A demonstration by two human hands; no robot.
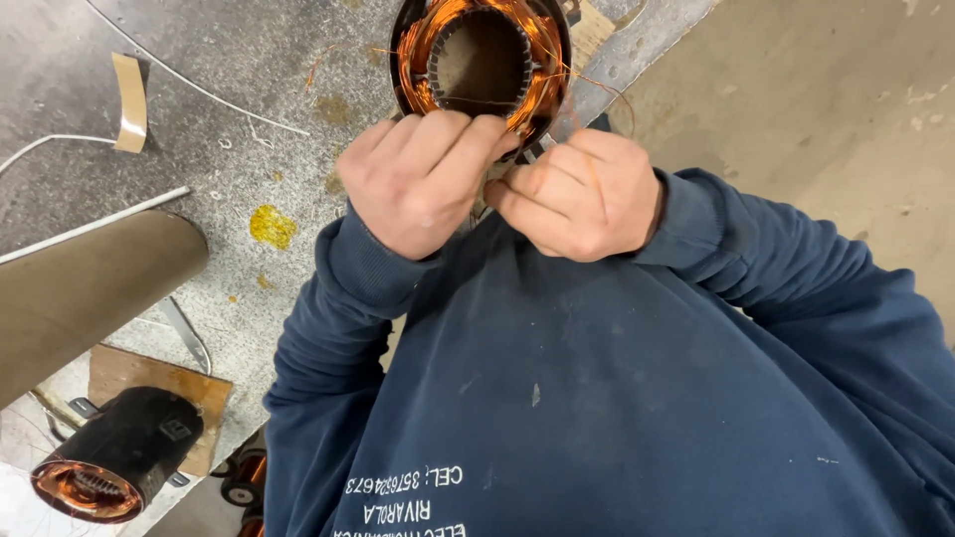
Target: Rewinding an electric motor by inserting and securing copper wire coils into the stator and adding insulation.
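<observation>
Where fingers [453,134] pinch, stator [480,65] touching.

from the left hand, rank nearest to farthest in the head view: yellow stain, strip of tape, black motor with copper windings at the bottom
From the left hand:
1. Yellow stain, on the bench surface just beside it.
2. Strip of tape, farther out toward the upper edge of the bench.
3. Black motor, lowest in the picture, on a wooden board.

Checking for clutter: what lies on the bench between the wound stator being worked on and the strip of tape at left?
Head view: only bare, scratched bench, crossed by a thin wire.
</observation>
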